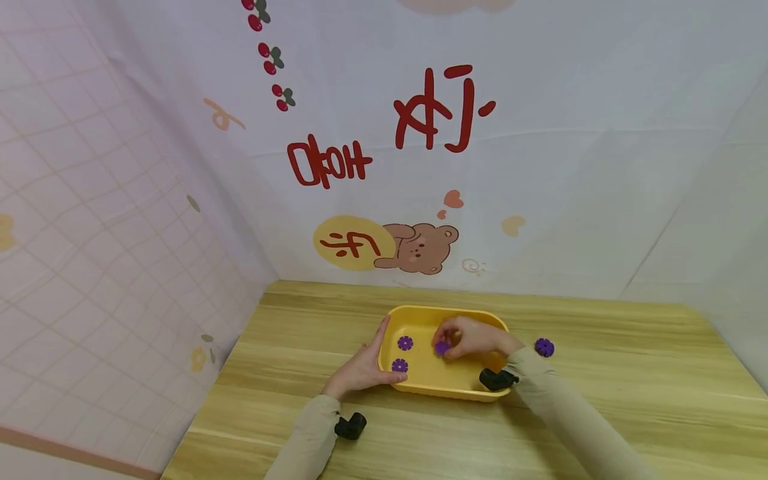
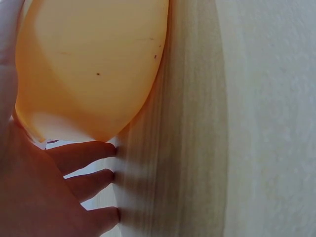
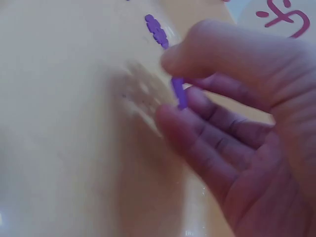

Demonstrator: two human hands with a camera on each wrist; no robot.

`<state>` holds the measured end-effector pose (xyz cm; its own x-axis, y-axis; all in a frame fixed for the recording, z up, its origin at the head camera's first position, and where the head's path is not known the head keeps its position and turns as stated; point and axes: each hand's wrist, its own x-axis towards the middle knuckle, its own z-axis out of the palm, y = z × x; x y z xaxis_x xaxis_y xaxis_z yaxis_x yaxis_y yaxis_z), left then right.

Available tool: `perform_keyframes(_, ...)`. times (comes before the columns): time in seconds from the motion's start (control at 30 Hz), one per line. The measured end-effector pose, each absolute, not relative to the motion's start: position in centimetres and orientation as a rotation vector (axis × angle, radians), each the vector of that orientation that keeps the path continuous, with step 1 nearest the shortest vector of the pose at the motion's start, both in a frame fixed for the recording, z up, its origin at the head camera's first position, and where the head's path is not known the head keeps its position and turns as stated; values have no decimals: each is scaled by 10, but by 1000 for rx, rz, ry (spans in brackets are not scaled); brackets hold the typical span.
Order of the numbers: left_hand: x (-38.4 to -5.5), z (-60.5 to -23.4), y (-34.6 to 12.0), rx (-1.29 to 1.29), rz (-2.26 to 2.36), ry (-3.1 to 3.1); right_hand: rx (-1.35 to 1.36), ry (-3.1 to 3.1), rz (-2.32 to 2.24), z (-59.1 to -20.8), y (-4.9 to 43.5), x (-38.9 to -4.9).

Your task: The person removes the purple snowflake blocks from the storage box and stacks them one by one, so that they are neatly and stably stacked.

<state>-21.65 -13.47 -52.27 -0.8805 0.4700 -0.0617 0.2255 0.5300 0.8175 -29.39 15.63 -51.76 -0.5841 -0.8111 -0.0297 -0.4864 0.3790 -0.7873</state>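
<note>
A yellow plastic tray (image 1: 432, 388) with rounded corners sits on the table. My left hand (image 1: 360, 370) holds its left end, thumb by the front corner and index finger along the left rim. In the left wrist view, the other fingers (image 2: 89, 185) spread beside the tray's outer wall, tips at the tabletop. Inside the tray, my right hand (image 1: 471, 335) pinches a purple notched snowflake disc (image 3: 178, 93) between thumb and fingers, a little above the tray floor. One purple disc (image 1: 405, 343) and another purple disc (image 1: 399, 365) lie flat at the tray's left end.
Right of the tray, a purple ball-like piece of joined discs (image 1: 545, 347) sits on the wooden table (image 1: 288, 347). A printed white cloth (image 1: 558, 200) hangs behind the table's far edge, with more cloth at the left. Each wrist wears a black mount (image 1: 351, 427).
</note>
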Motion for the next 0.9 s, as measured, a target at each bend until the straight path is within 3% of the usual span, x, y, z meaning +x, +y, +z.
perform_keyframes(0.63,-216,-522,-134,560,1285,2491,-1095,2206,-1207,-479,170,-290)
perform_keyframes(0.9,-217,-524,-134,571,1284,2491,-1046,2218,-1256,-480,188,-285)
